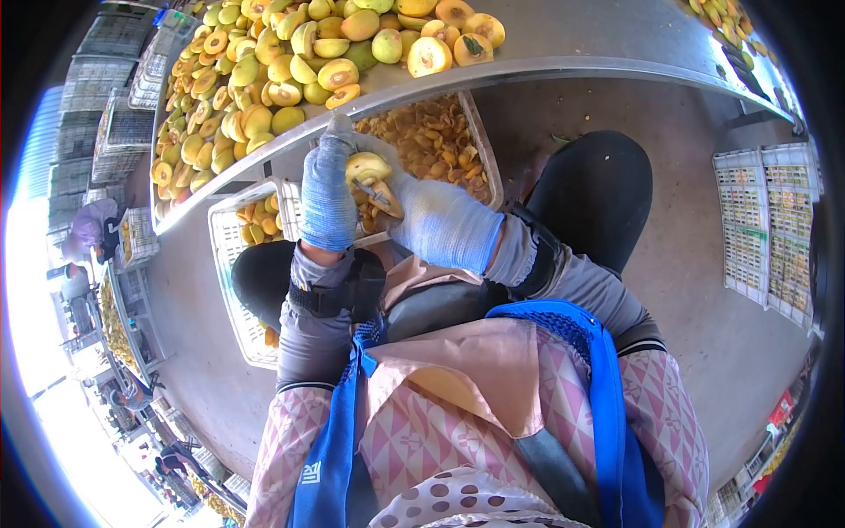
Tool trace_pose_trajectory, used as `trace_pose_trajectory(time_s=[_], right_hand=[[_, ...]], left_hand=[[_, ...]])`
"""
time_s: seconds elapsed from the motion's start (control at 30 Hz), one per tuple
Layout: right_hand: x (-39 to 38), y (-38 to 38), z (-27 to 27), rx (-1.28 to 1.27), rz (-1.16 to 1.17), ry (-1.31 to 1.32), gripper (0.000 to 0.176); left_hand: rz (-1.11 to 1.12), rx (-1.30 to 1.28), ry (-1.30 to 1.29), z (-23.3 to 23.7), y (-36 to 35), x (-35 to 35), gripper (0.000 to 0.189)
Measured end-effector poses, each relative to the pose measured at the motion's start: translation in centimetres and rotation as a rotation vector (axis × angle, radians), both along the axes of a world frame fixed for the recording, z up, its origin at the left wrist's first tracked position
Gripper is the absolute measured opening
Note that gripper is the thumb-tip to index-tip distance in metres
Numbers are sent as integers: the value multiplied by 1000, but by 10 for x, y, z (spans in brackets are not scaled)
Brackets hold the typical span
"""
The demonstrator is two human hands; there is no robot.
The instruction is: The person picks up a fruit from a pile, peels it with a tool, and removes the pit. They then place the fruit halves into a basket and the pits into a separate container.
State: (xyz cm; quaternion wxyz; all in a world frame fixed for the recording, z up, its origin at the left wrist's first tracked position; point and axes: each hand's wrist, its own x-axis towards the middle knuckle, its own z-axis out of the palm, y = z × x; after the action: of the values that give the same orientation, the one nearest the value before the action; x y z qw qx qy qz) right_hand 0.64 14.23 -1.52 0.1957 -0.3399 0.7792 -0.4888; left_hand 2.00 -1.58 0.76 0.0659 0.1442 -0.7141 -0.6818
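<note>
Both my hands wear white-and-blue knit gloves and meet in front of my lap, just below the metal table's edge. My left hand [327,198] is closed around the side of a cut yellow peach [368,166], its thumb side toward the table. Closed and partly blurred, my right hand [444,218] presses in from the other side. Between the hands a small metal tool [377,195] shows against a peach half; its handle seems hidden in my right glove. Under the hands stands a crate of peach pieces [431,141].
Halved peaches [264,79] are heaped on the metal table [563,40]. A white crate [231,290] with peach halves stands by my left knee. Stacked white crates [766,229] are at the right. Other people work at the far left, one in a purple top [91,224].
</note>
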Motion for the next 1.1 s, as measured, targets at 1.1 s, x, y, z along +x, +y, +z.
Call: trace_pose_trajectory(time_s=[1.1], right_hand=[[-3,4,18,-433,105,-1157,14]], left_hand=[[70,-184,299,5,28,-4,54]])
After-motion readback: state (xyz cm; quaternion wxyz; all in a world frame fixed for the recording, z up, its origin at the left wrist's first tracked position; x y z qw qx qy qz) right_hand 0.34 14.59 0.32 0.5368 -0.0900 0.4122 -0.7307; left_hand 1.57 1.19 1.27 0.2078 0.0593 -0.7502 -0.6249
